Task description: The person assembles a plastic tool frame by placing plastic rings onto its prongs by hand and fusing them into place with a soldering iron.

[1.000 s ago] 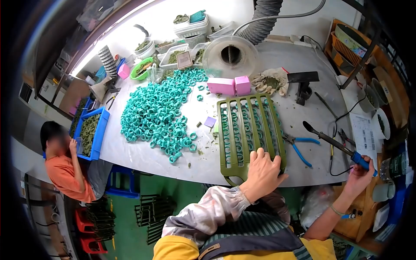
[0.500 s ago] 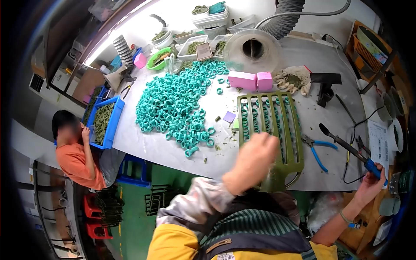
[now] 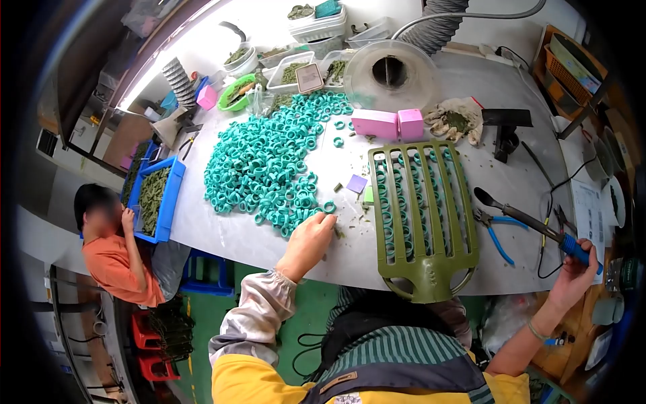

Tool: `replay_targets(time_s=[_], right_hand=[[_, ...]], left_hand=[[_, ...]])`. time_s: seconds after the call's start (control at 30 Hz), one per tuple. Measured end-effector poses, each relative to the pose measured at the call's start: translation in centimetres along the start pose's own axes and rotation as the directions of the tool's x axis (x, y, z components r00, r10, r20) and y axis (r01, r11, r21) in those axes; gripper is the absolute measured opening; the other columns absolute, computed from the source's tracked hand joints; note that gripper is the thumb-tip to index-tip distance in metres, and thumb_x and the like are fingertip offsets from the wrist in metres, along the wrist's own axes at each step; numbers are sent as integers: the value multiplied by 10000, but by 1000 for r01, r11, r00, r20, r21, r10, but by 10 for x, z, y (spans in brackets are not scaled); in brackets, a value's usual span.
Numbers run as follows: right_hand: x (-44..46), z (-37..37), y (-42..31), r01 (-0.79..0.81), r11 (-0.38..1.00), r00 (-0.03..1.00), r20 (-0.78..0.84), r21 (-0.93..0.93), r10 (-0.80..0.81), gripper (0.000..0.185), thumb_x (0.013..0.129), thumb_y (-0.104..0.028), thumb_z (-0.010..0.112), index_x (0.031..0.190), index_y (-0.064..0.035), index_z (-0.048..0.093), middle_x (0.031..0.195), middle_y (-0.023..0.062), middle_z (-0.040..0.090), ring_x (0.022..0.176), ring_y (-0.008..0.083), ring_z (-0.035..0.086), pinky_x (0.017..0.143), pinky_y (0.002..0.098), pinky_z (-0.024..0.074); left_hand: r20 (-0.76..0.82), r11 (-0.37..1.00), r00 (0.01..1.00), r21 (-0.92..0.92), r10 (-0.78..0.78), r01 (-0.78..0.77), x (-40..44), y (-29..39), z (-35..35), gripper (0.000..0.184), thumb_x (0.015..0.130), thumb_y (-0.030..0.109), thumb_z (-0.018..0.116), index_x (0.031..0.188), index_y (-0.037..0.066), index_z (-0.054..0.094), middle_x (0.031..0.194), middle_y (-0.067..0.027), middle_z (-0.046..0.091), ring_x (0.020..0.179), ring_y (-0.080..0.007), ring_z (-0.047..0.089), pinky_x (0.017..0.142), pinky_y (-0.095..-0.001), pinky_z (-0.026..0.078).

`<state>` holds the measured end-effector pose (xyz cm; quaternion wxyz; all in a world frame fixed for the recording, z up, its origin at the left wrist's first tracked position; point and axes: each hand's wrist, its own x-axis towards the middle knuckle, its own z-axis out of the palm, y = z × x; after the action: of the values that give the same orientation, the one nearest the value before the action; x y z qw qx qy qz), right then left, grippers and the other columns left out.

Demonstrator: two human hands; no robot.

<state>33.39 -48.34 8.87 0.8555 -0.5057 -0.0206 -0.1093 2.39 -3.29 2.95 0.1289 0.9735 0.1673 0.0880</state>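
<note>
My left hand (image 3: pixel 307 247) is at the front right edge of a pile of teal rings (image 3: pixel 264 158), fingers drawn together beside a loose teal ring (image 3: pixel 329 207). Whether anything is between the fingertips is hidden. In my right hand (image 3: pixel 570 277), at the far right, is a long dark tool (image 3: pixel 528 219) with a blue ribbed handle and a spoon-shaped tip pointing left. Between the hands lies an olive-green slotted frame (image 3: pixel 431 273); rows of teal rings (image 3: pixel 398 215) show through its slots.
Blue-handled pliers (image 3: pixel 496 236) lie right of the frame. Pink blocks (image 3: pixel 375 124), a glove (image 3: pixel 457 121) and a clear round hood (image 3: pixel 362 77) stand behind it. At left, a person in an orange shirt (image 3: pixel 121 259) sits by a blue tray (image 3: pixel 168 202).
My left hand has moved left from above the slotted frame to the pile of rings. The tool in my right hand has shifted slightly left, and the view has turned a little.
</note>
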Motion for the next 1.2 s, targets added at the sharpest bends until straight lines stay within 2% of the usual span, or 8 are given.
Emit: replay_targets(time_s=[0.17, 0.37, 0.53, 0.87, 0.97, 1.0, 1.13, 1.2], right_hand=[[-22, 31, 4, -46, 996, 996, 74, -74, 51, 246, 1009, -266, 535, 931, -48, 614, 974, 64, 625, 733, 90, 558, 586, 215, 424], [-48, 67, 13, -59, 989, 982, 171, -138, 82, 258, 1000, -266, 522, 891, -45, 599, 948, 70, 609, 728, 106, 560, 569, 233, 435], [-69, 97, 21, -45, 981, 972, 219, -187, 87, 273, 1003, -247, 520, 871, -23, 605, 936, 91, 614, 734, 134, 582, 562, 254, 465], [-99, 158, 65, -83, 979, 902, 403, -185, 153, 236, 1025, -143, 508, 946, 41, 634, 985, 124, 654, 713, 181, 659, 662, 302, 575], [-101, 163, 78, -90, 978, 884, 436, -190, 167, 233, 1031, -128, 501, 969, 46, 644, 1013, 126, 654, 745, 185, 676, 686, 306, 583], [-102, 164, 82, -90, 978, 882, 441, -190, 167, 235, 1032, -125, 500, 970, 48, 645, 1018, 126, 654, 749, 186, 677, 689, 306, 584], [-102, 169, 86, -87, 974, 870, 460, -211, 177, 237, 1035, -117, 498, 978, 60, 645, 1041, 124, 651, 767, 187, 683, 703, 307, 586], [-102, 172, 88, -88, 971, 868, 461, -221, 183, 236, 1035, -116, 499, 983, 61, 646, 1045, 123, 650, 771, 185, 684, 706, 308, 588]], left_hand=[[100, 850, 968, -464, -231, 251, 15, 6, -2, 209, 922, 117, 716, 1073, 10, 618, 884, -168, 685, 704, -267, 690, 642, -350, 540], [-107, 866, 984, -496, -141, 70, 14, 1, 8, 206, 924, 134, 732, 1041, -26, 676, 910, -173, 703, 716, -251, 695, 657, -326, 545], [70, 821, 991, -554, -115, 135, 24, 0, -13, 183, 926, 109, 751, 1002, -48, 695, 971, -72, 728, 716, -61, 631, 647, -210, 512], [23, 711, 989, -693, -144, 120, 114, -5, -22, 200, 909, 109, 779, 979, 22, 614, 826, 14, 666, 717, -28, 564, 578, -220, 440], [138, 550, 957, -793, -256, 261, 137, -3, -25, 160, 893, 94, 780, 951, 32, 645, 830, -23, 690, 720, -43, 575, 650, -235, 487], [71, 482, 978, -861, -196, 159, 143, -3, -24, 168, 899, 108, 776, 1054, 70, 725, 829, -6, 686, 724, -42, 581, 643, -232, 485], [338, 643, 914, -653, -226, 401, 154, -7, -40, 339, 943, 109, 716, 1282, 110, 700, 935, -32, 695, 789, -73, 657, 686, -240, 512], [220, 685, 968, -687, -123, 243, 156, -11, -30, 327, 956, 86, 690, 1282, 73, 686, 1014, -44, 680, 831, -86, 660, 711, -251, 527]])
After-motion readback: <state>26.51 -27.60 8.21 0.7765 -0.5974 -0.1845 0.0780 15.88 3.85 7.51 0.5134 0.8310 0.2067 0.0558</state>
